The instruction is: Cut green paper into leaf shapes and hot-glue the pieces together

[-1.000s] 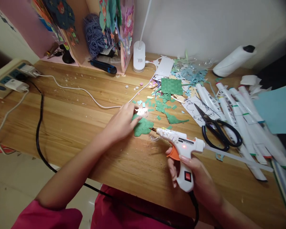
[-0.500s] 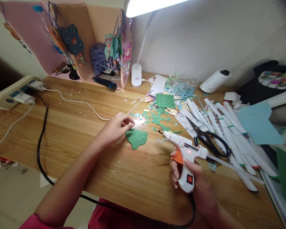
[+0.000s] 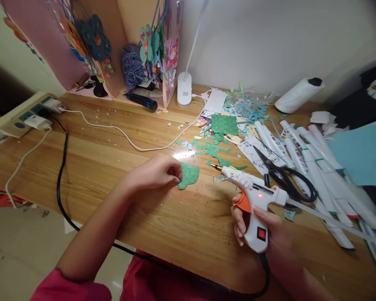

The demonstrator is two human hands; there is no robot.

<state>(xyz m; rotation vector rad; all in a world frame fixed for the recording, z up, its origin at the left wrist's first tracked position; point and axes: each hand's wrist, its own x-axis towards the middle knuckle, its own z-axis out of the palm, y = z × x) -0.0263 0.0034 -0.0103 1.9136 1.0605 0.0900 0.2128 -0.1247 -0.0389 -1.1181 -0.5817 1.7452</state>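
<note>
A green scalloped paper piece [image 3: 189,175] lies on the wooden table. At its left edge is my left hand [image 3: 158,172], with thumb and fingertips pinched together; whether they grip the edge or something small is hidden. My right hand [image 3: 263,225] is wrapped round the handle of a white glue gun [image 3: 253,192], its fingers by the orange trigger. The gun's red light is lit, and its brass nozzle points left, a little to the right of the green piece. Small green scraps [image 3: 213,149] lie behind the nozzle.
Black scissors [image 3: 282,173] and white markers [image 3: 313,175] lie right of the gun. A green sheet [image 3: 224,124] and paper scraps sit at the back. A white cable [image 3: 122,131] crosses behind my left hand. A black cord [image 3: 62,167] hangs over the left front edge.
My left hand has moved from the top of the green piece down to its left edge, and the piece appears turned. The camera view has shifted; my right hand still holds the gun.
</note>
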